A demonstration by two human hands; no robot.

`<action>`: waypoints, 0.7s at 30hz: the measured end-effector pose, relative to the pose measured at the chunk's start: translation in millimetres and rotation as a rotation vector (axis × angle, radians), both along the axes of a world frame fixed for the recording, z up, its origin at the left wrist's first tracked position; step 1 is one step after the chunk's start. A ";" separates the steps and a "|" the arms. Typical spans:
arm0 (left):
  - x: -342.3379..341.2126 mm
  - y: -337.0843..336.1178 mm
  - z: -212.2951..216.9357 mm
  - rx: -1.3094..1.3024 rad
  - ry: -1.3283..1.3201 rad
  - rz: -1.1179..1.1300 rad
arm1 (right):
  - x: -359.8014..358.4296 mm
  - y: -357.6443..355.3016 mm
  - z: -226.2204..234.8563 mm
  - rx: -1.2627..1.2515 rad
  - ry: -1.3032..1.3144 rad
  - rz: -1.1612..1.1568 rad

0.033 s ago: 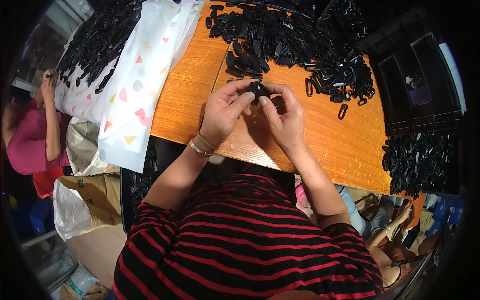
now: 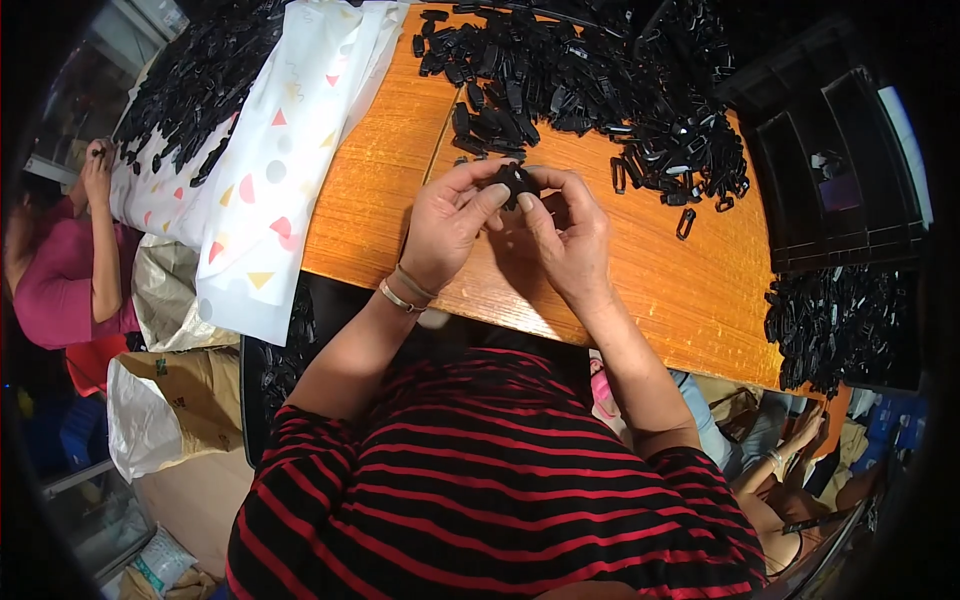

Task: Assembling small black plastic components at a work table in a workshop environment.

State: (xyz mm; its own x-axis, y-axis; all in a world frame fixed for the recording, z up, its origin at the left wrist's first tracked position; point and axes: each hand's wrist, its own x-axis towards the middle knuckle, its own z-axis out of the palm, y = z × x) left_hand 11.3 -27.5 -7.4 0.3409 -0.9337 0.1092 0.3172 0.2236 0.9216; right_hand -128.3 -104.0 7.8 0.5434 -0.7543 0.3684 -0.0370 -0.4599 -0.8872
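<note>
Both my hands meet over the wooden table, close to its near edge. Between the thumb and fingers of my left hand and those of my right hand is a small black plastic piece. Each hand is closed on it, with the thumbs on the side towards me. My fingers cover much of the piece, so its exact shape is hidden. Just beyond my hands lies a big heap of black plastic parts, some solid and long, others like open oblong frames. One loose oblong frame lies apart, right of my right hand.
A patterned white sheet covers the table's left part, beside another black heap. At the right stands a black crate, with more black parts below it. Paper sacks stand lower left. Other people sit left and lower right.
</note>
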 end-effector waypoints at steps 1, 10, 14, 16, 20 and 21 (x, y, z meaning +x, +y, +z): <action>-0.6 0.0 -0.4 0.008 0.016 0.011 | -0.1 -0.4 0.4 -0.001 0.000 0.001; -5.0 2.7 -6.9 0.014 0.012 0.057 | 0.3 1.0 -9.6 -0.201 0.042 -0.012; -14.0 9.0 -10.3 0.014 -0.120 0.087 | 4.0 9.7 -13.6 -0.320 0.058 -0.045; -17.8 10.9 -6.7 0.021 -0.120 0.100 | 4.7 15.9 -18.5 -0.347 0.085 -0.069; -20.7 15.4 1.9 0.051 -0.160 0.069 | 5.1 18.7 -16.5 -0.351 0.086 -0.167; -20.7 16.2 4.7 0.053 -0.160 0.068 | 3.9 18.5 -17.9 -0.264 0.094 -0.166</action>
